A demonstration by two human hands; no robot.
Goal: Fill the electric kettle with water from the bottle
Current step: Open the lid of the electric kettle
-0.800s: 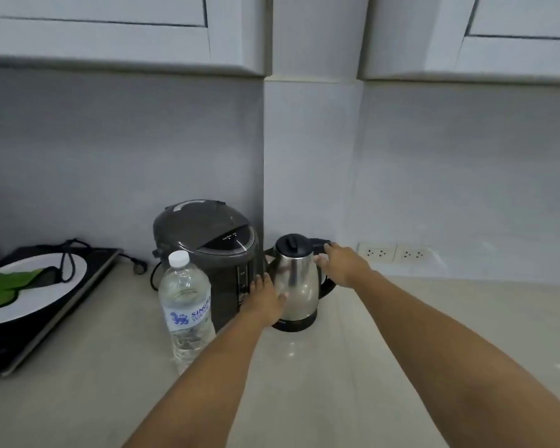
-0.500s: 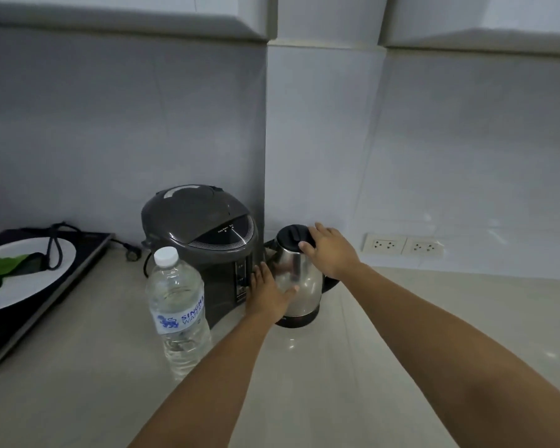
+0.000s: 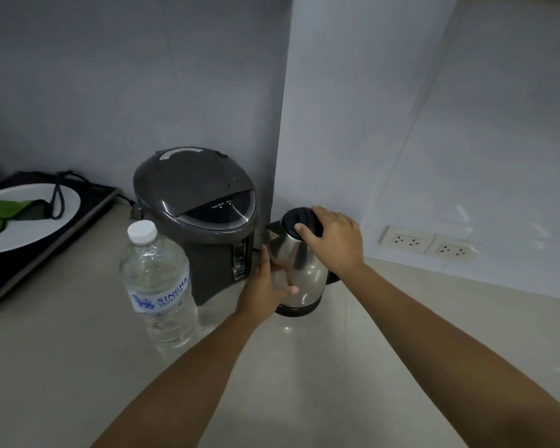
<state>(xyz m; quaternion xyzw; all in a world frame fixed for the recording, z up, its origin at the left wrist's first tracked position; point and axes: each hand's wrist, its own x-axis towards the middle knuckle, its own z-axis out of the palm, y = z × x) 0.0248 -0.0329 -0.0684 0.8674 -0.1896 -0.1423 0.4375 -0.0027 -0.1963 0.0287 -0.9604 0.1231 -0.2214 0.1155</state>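
A small steel electric kettle (image 3: 304,263) with a black lid (image 3: 296,218) stands on the counter against the wall corner. My left hand (image 3: 265,286) wraps the kettle's left side near its base. My right hand (image 3: 335,237) rests on top, fingers over the lid's right edge. The clear water bottle (image 3: 159,282) with a white cap (image 3: 142,231) and blue label stands upright to the left of the kettle, capped and untouched.
A dark grey hot-water dispenser (image 3: 198,218) sits between bottle and kettle at the back. At far left a black cooktop (image 3: 46,240) carries a white plate (image 3: 33,221) with green leaves. Two wall sockets (image 3: 430,244) are on the right wall above the pale counter (image 3: 304,383).
The camera has moved closer and tilted down. My right hand has shifted from the kettle's handle side onto the lid. My left hand stays against the kettle's body.
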